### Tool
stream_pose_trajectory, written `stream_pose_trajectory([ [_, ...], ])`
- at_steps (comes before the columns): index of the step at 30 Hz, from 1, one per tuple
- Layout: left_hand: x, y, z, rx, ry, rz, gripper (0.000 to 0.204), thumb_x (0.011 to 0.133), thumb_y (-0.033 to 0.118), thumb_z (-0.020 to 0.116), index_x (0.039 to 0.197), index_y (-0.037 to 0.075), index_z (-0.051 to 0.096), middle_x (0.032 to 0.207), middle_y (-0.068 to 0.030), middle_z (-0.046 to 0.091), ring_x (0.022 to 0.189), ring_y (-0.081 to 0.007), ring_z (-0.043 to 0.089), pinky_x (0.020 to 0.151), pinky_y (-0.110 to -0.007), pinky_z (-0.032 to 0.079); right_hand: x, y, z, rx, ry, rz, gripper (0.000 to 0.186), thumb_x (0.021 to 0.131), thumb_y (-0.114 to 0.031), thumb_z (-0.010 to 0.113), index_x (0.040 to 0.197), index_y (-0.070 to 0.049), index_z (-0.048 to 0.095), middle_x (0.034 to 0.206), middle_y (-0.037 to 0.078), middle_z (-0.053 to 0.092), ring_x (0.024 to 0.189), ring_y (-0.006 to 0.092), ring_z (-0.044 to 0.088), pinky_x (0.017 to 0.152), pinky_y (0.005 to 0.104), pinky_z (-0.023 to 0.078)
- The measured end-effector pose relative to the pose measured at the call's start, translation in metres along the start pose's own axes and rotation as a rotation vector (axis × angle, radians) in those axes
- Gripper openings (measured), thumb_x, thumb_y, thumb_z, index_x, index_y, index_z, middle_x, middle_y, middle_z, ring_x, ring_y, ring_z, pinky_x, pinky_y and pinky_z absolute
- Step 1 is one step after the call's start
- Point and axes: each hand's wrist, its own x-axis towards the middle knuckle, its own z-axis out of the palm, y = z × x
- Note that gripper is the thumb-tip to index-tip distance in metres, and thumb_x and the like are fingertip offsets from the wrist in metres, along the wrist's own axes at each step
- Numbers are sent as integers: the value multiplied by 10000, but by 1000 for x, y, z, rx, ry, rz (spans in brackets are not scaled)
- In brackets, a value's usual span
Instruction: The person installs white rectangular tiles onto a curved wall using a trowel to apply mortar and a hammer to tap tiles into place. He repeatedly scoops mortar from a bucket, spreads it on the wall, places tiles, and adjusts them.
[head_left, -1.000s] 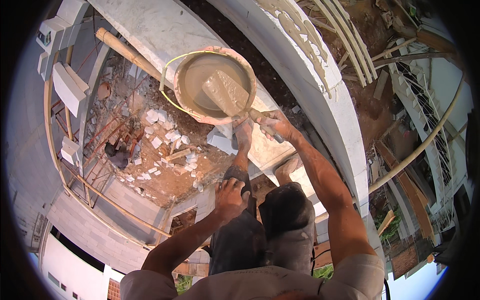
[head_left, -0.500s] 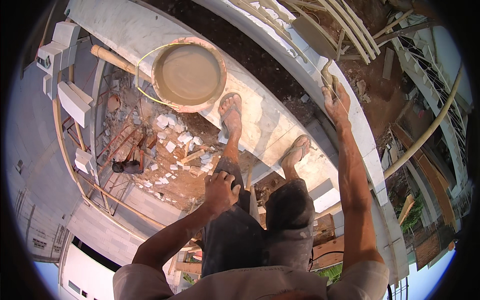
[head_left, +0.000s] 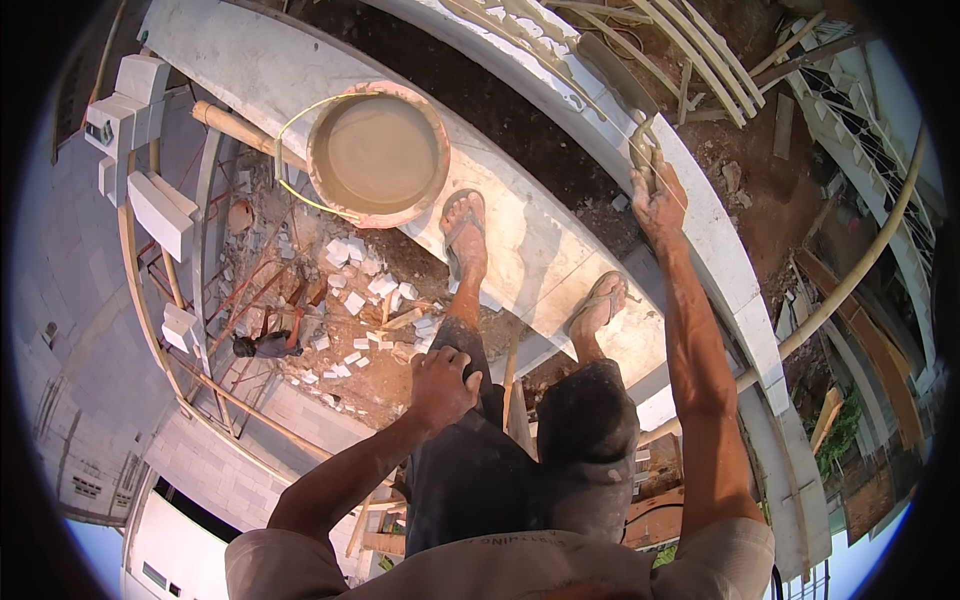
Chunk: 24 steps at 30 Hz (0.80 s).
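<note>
My right hand [head_left: 658, 200] is closed round the mortar-smeared handle of a trowel [head_left: 614, 76]. The trowel's blade is tilted nearly on edge beside the top of a pale curved block wall [head_left: 715, 225]. Wet mortar [head_left: 520, 40] lies in a strip along that wall, ahead of the blade. A thin string runs close to the trowel. My left hand [head_left: 445, 388] rests on my left knee with its fingers curled in, and nothing shows in it. Ahead of my left foot stands a round bucket [head_left: 441, 120] with a yellow handle, holding smooth grey-brown mortar [head_left: 382, 148].
My sandalled feet stand on a narrow pale ledge [head_left: 540, 235] high above the ground. Broken white blocks [head_left: 350, 255] lie below at the left, near another person [head_left: 272, 343]. White blocks [head_left: 160, 215] sit on bamboo scaffolding at far left. Bamboo poles [head_left: 860, 265] and planks are at right.
My right hand has moved slightly left and forward. The trowel blade has turned from showing its broad face to nearly edge-on. My left hand stays on the knee.
</note>
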Motion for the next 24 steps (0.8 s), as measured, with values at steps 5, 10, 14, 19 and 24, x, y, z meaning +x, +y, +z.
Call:
stream_pose_trajectory([
  [5, -3, -2, 1, -87, 48, -7, 340, 865, 323, 657, 1070, 52, 670, 1071, -119, 605, 1064, -312, 560, 972, -487, 377, -27, -44, 12, 209, 11, -117, 490, 868, -151, 715, 1286, 50, 559, 962, 186, 653, 823, 327, 667, 737, 389, 533],
  [10, -6, -7, 6, -92, 204, 6, 313, 821, 293, 706, 1015, 48, 686, 992, -113, 632, 976, -299, 604, 939, -459, 399, -34, -141, 111, 40, -378, -253, 494, 903, -264, 667, 1327, -30, 566, 1038, 163, 670, 882, 332, 681, 752, 410, 555],
  [14, -8, -12, 12, -165, 160, -67, 322, 867, 340, 648, 1039, 69, 670, 1064, -111, 601, 1058, -302, 554, 968, -484, 389, -21, -208, 198, -200, -743, -197, 478, 928, -314, 620, 1289, -3, 588, 993, 209, 680, 836, 357, 685, 733, 420, 556],
  [19, -10, -5, 17, -221, 232, -60, 316, 869, 332, 645, 1037, 66, 672, 1058, -113, 612, 1064, -301, 562, 1001, -475, 368, -32, -199, 184, 573, -876, 252, 406, 913, -292, 645, 1192, 4, 646, 743, 104, 674, 681, 240, 676, 639, 366, 543],
  [24, -6, -1, 11, -127, 254, -63, 305, 863, 319, 648, 1029, 65, 684, 1039, -118, 621, 1061, -308, 574, 1003, -465, 363, -18, -167, 141, 951, -1073, 580, 410, 975, -357, 604, 1201, -19, 660, 726, 45, 633, 490, 81, 538, 409, 238, 413],
])
